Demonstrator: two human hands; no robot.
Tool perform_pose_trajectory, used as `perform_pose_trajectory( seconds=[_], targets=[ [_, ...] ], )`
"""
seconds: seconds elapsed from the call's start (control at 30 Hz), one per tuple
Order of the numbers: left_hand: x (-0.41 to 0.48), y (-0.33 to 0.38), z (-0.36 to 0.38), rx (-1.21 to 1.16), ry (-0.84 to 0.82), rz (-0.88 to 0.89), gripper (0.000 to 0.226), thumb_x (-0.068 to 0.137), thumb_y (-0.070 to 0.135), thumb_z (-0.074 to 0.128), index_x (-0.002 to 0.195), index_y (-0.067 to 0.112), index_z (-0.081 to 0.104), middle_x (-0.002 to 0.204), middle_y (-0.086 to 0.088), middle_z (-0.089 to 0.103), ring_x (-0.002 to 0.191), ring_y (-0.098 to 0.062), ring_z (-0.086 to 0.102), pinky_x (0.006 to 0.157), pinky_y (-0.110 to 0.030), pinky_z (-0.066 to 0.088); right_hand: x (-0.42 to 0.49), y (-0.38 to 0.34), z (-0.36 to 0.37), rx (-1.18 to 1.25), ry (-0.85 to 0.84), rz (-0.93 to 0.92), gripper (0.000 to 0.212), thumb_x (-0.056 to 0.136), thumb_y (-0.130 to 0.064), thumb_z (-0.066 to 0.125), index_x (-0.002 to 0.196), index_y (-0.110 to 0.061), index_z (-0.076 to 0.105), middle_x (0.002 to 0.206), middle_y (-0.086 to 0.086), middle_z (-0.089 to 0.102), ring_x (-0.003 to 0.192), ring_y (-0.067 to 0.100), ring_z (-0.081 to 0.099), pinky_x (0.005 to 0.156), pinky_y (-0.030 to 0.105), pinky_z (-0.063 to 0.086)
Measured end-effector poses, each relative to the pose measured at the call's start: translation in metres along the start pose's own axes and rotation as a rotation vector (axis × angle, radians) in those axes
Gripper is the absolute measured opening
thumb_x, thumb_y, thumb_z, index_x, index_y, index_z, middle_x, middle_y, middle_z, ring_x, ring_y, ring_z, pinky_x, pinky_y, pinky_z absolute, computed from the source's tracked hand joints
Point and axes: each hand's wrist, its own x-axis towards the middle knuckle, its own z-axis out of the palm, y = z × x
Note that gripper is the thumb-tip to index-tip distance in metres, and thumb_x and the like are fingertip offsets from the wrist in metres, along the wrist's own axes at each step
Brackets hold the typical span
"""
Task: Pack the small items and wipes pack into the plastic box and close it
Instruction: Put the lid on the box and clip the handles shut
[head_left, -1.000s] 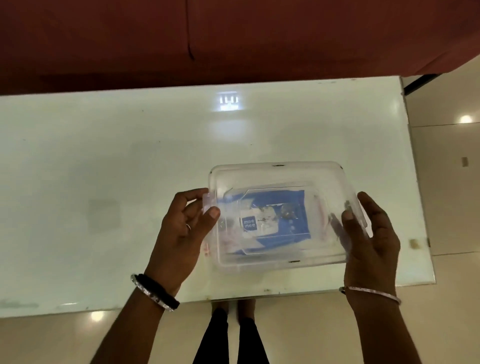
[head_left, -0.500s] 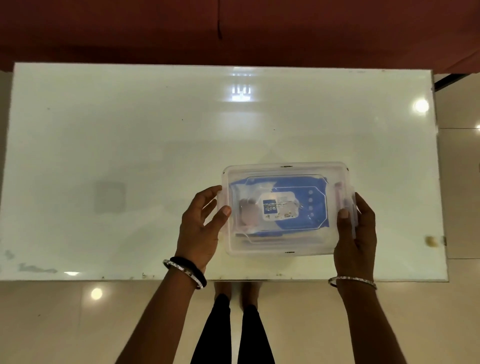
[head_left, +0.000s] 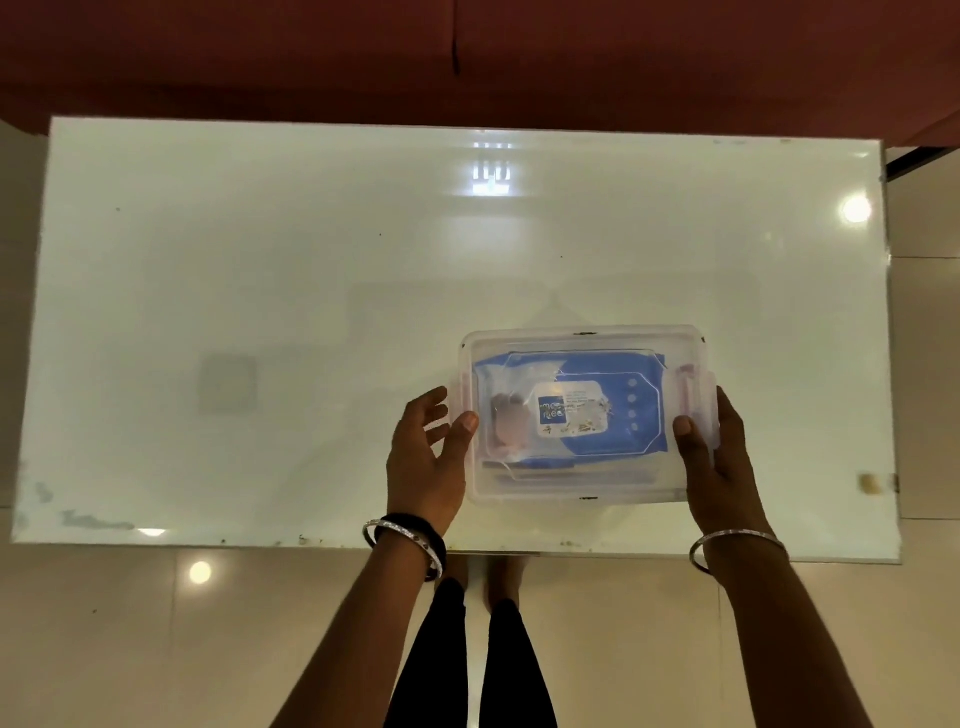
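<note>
Head view: a clear plastic box (head_left: 587, 415) sits with its lid (head_left: 582, 340) on at about five o'clock on a white table (head_left: 260, 260), close to the near edge. Through the lid shows a blue wipes pack (head_left: 613, 441) with a white label (head_left: 574, 410), lying flat and filling most of the box; a small brownish item (head_left: 506, 428) rests at the pack's nine o'clock end, too blurred by the plastic to tell what it is. The left hand (head_left: 428, 457) is at the box's nine o'clock side, thumb touching the lid's rim, its fingers spread and loose beside the wall rather than closed on it. The right hand (head_left: 719, 457) clasps the three o'clock end, thumb on top of the lid and fingers wrapped round the side by the pinkish latch (head_left: 688, 395). Bangles (head_left: 410, 540) ring the left wrist and a single bracelet (head_left: 737, 540) the right. At twelve o'clock beyond the table runs a dark red sofa (head_left: 467, 62); at six o'clock the person's dark trousers (head_left: 467, 665) stand over a pale tiled floor (head_left: 156, 649).
</note>
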Motion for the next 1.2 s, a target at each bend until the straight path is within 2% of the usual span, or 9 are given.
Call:
perform_pose_trajectory(
  seconds=[0.13,0.27,0.43,0.63,0.7,0.87,1.0,1.1,1.2],
  targets=[
    [0.001,0.004,-0.002,-0.126,-0.255,-0.172,0.045,0.099,0.034,0.044,0.141,0.019,0.042,0.136,-0.008,0.056,0.124,-0.026,0.054,0.105,-0.052,0.043,0.003,-0.006,-0.004,0.014,-0.066,0.090,0.063,0.100,-0.039,0.049,0.156,-0.029,0.024,0.156,0.007,0.038,0.141,0.031,0.042,0.112,0.058,0.039],
    [0.005,0.007,-0.010,-0.207,-0.304,-0.169,0.022,0.098,0.028,0.049,0.114,0.023,0.064,0.109,-0.005,0.071,0.104,-0.022,0.065,0.092,-0.041,0.054,0.001,-0.008,-0.005,0.064,-0.096,0.129,0.061,0.099,-0.040,0.050,0.155,-0.028,0.028,0.152,0.007,0.043,0.137,0.033,0.046,0.110,0.059,0.041],
    [0.010,0.002,-0.010,-0.119,-0.014,-0.139,0.031,0.085,0.030,0.070,0.111,0.013,0.068,0.099,-0.005,0.070,0.093,-0.025,0.068,0.076,-0.030,0.057,0.002,-0.012,-0.006,0.072,-0.118,0.150,0.053,0.099,-0.038,0.051,0.149,-0.024,0.038,0.139,0.012,0.054,0.125,0.036,0.055,0.104,0.061,0.046],
    [-0.010,0.003,0.010,0.283,0.298,0.193,0.031,0.089,0.039,0.061,0.091,0.009,0.069,0.074,-0.001,0.069,0.064,-0.019,0.060,0.060,-0.020,0.045,0.007,-0.016,-0.009,0.115,-0.134,0.225,0.046,0.097,-0.035,0.055,0.140,-0.018,0.049,0.129,0.013,0.061,0.119,0.036,0.058,0.106,0.058,0.045],
    [-0.012,0.005,0.011,0.346,0.334,0.209,0.035,0.090,0.040,0.059,0.095,0.007,0.069,0.078,-0.003,0.072,0.064,-0.019,0.060,0.060,-0.016,0.044,0.008,-0.020,-0.011,0.119,-0.148,0.257,0.040,0.097,-0.033,0.056,0.133,-0.016,0.054,0.121,0.013,0.063,0.112,0.035,0.060,0.106,0.057,0.046],
    [-0.015,0.011,0.014,0.446,0.357,0.216,0.039,0.091,0.043,0.055,0.106,0.010,0.070,0.091,-0.006,0.076,0.077,-0.027,0.069,0.077,-0.035,0.054,0.013,-0.026,-0.018,0.147,-0.197,0.321,0.027,0.094,-0.027,0.059,0.118,-0.014,0.061,0.100,0.005,0.069,0.094,0.027,0.064,0.095,0.046,0.050],
    [-0.023,0.019,0.023,0.599,0.386,0.237,0.037,0.096,0.036,0.049,0.121,0.014,0.066,0.085,-0.008,0.077,0.072,-0.032,0.071,0.068,-0.035,0.055,0.019,-0.028,-0.022,0.142,-0.241,0.343,0.039,0.096,-0.021,0.057,0.130,-0.004,0.057,0.113,0.015,0.067,0.089,0.023,0.064,0.078,0.033,0.052],
    [-0.029,0.024,0.030,0.624,0.415,0.214,0.038,0.097,0.032,0.049,0.127,0.014,0.063,0.077,-0.012,0.076,0.064,-0.036,0.069,0.060,-0.035,0.052,0.020,-0.030,-0.022,0.181,-0.234,0.349,0.039,0.094,-0.018,0.060,0.130,-0.003,0.057,0.118,0.018,0.066,0.089,0.024,0.066,0.076,0.034,0.052],
    [-0.030,0.023,0.029,0.640,0.419,0.247,0.037,0.096,0.028,0.053,0.125,0.009,0.064,0.066,-0.015,0.073,0.054,-0.036,0.065,0.054,-0.033,0.050,0.019,-0.031,-0.020,0.121,-0.165,0.349,0.052,0.090,-0.018,0.067,0.138,-0.004,0.050,0.127,0.018,0.063,0.108,0.035,0.064,0.093,0.049,0.054]
  ],
)
